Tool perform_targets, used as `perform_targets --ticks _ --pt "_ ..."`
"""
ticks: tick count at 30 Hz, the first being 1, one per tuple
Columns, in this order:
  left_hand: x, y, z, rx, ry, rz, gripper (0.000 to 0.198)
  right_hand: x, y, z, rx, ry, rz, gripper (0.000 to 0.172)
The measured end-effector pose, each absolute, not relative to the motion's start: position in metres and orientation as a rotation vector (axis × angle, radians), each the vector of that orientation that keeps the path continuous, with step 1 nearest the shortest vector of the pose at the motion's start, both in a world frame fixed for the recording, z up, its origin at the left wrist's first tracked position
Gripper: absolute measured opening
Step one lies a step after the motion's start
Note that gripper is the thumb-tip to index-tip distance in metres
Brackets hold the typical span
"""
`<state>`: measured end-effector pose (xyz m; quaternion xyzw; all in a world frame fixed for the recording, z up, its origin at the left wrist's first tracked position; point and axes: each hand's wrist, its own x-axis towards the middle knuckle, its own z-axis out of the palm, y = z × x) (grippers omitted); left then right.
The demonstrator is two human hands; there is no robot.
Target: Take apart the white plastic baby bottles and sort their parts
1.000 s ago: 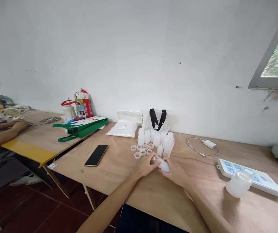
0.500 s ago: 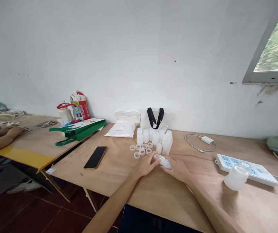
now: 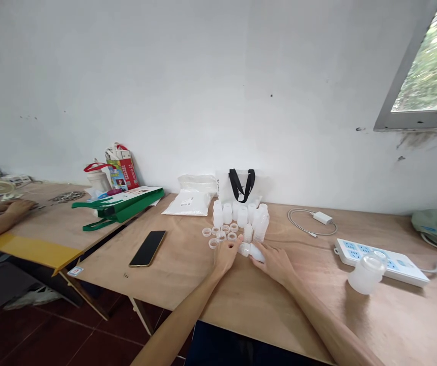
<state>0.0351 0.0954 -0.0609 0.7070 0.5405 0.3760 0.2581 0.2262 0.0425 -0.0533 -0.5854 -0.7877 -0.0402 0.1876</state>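
Note:
A translucent white plastic bottle (image 3: 256, 252) lies tilted on its side between my hands, just above or on the table. Closed around its neck end is my left hand (image 3: 226, 255), thumb along the top. My right hand (image 3: 277, 263) grips the other end of the body. I cannot tell whether a ring sits on the neck, as my left fingers cover part of it. Right behind my hands, several similar bottles (image 3: 242, 217) stand in a group. Several clear plastic rings (image 3: 232, 237) lie to their left.
A black phone (image 3: 148, 248) lies at left. Behind are a white packet (image 3: 186, 203) and a white bag with black handles (image 3: 222, 188). At right, a translucent jar (image 3: 366, 277) stands before a power strip (image 3: 405, 271); a cable (image 3: 291, 219) lies behind. A co-worker's hand (image 3: 20, 207) rests at far left.
The bottle's neck end has turned toward my left hand, whose fingers have shifted left and closed around that end. My right hand stays on the body. The view has swung slightly right.

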Motion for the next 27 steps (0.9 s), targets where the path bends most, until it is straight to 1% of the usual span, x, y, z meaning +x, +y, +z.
perform_targets --ticks 3,7,12,16,19,23,25,27 --pt "0.034 0.093 -0.059 2.025 1.366 1.061 0.054 0.231 0.041 -0.051 -1.686 -2.169 -0.011 0.038" --pt "0.033 0.092 -0.059 2.065 1.223 0.993 0.041 0.236 0.040 -0.048 -1.693 -2.091 0.133 0.040" --pt "0.033 0.091 -0.058 1.852 1.003 1.056 0.038 0.234 0.042 -0.050 -1.608 -1.902 0.337 0.044" --pt "0.033 0.092 -0.061 1.668 0.906 1.125 0.038 0.242 0.044 -0.054 -1.534 -1.550 0.440 0.050" --pt "0.033 0.092 -0.063 1.607 0.867 1.113 0.040 0.255 0.048 -0.057 -1.568 -1.332 0.439 0.057" --pt "0.034 0.093 -0.061 1.524 0.799 1.117 0.041 0.267 0.058 -0.060 -1.605 -1.252 0.404 0.062" --pt "0.034 0.092 -0.059 1.504 0.783 1.122 0.045 0.268 0.059 -0.060 -1.564 -1.234 0.282 0.064" --pt "0.034 0.090 -0.057 1.517 0.770 1.102 0.051 0.267 0.057 -0.059 -1.499 -1.187 0.052 0.064"
